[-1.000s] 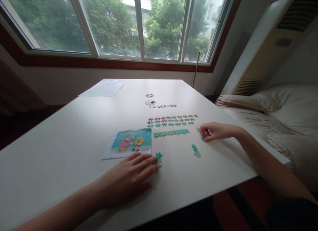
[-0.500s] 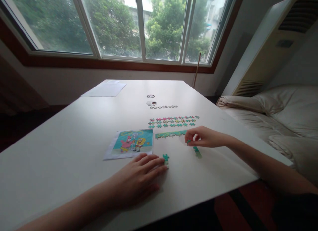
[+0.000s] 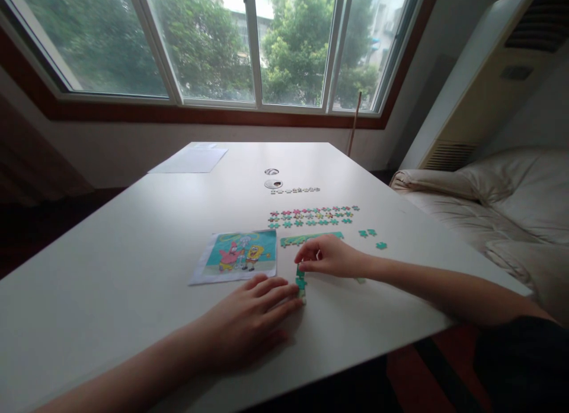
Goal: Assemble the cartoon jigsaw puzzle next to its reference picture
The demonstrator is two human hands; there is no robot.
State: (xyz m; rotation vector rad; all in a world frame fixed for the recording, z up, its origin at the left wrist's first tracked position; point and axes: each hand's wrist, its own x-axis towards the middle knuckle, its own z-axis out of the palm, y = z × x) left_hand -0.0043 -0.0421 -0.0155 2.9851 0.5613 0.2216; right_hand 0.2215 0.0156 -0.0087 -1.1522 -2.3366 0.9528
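Note:
My left hand (image 3: 249, 318) lies flat on the table with its fingers stretched out, the fingertips touching a short upright strip of joined green jigsaw pieces (image 3: 301, 285). At the strip's upper end, my right hand (image 3: 331, 256) pinches a green jigsaw piece (image 3: 300, 272). Whether that piece is locked into the strip cannot be made out. Just beyond the right hand lies an assembled horizontal jigsaw strip (image 3: 291, 240). A printed cartoon picture (image 3: 242, 253) rests beyond the left hand. Below the right wrist peeks the end of another green piece (image 3: 360, 280), mostly hidden.
Rows of loose jigsaw pieces (image 3: 311, 217) lie farther back, with a row of pale pieces (image 3: 296, 191) and two round items (image 3: 272, 183) behind. Three green pieces (image 3: 381, 245) sit right of the strip. White paper (image 3: 189, 161) lies far left; a sofa (image 3: 448, 194) stands right.
My right hand has moved left with its green jigsaw piece, up to the strip by my left hand. Three loose green pieces at the right have come into sight. The left hand stays.

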